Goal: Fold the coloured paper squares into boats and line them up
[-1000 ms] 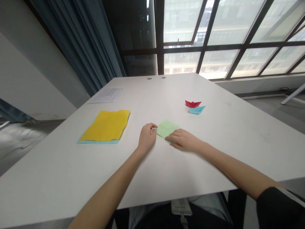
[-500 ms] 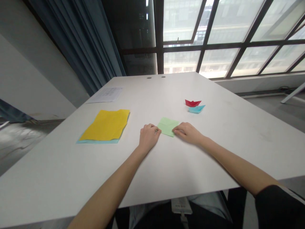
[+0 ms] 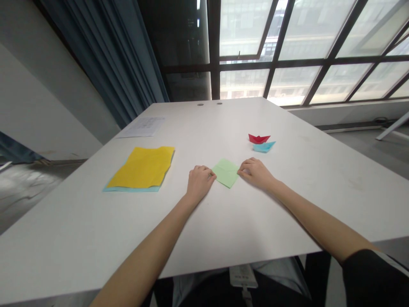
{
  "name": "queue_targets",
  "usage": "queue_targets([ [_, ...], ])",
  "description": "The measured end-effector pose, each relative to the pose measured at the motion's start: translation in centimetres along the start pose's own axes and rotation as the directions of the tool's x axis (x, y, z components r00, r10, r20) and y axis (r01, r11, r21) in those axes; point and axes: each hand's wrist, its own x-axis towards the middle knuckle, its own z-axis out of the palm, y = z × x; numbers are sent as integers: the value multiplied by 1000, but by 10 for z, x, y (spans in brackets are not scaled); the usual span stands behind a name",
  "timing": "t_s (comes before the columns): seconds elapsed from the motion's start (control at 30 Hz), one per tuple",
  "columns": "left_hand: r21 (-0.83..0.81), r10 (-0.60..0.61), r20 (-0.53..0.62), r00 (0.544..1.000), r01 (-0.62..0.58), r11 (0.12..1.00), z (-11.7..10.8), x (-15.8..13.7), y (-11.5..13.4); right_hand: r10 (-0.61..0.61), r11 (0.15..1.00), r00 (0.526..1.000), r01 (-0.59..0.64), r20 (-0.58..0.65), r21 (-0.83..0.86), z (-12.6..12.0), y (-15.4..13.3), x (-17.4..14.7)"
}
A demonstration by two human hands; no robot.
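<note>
Your right hand (image 3: pixel 254 172) has moved farther right, fingers clamped on the green paper (image 3: pixel 226 174) at its right corner; your left hand (image 3: pixel 200 181) pinches the left corner.

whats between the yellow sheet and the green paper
In the head view, the left hand lies between the yellow sheet and the green paper, touching the paper's left corner; white tabletop shows between the yellow sheet and that hand.

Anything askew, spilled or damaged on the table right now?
Slightly: at left, the yellow paper sits unevenly on the light-blue paper, which peeks out along its near and right edges. No spill shows, nor any tear in the green paper.
</note>
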Motion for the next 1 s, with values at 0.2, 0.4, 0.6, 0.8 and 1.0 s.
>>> queue_targets([
  [0.2,-40,-69,-29,997,68,997,5,1,-7,87,996,996,-88,-35,-19,6,2,-2],
  [0.4,-70,-90,-30,996,88,994,6,1,-9,115,993,993,-114,-18,28,17,12,-3],
  [0.6,-102,-78,-46,996,73,992,4,2,-8,99,985,993,-89,-63,146,19,12,-1],
  [0.8,-126,-6,-59,998,-1,992,5,2,-8,19,985,998,-8,-60,170,14,4,-2],
  [1.0,-57,178,50,983,-175,983,2,-1,-3,-35,998,999,34,12,60,9,-3,-3],
])
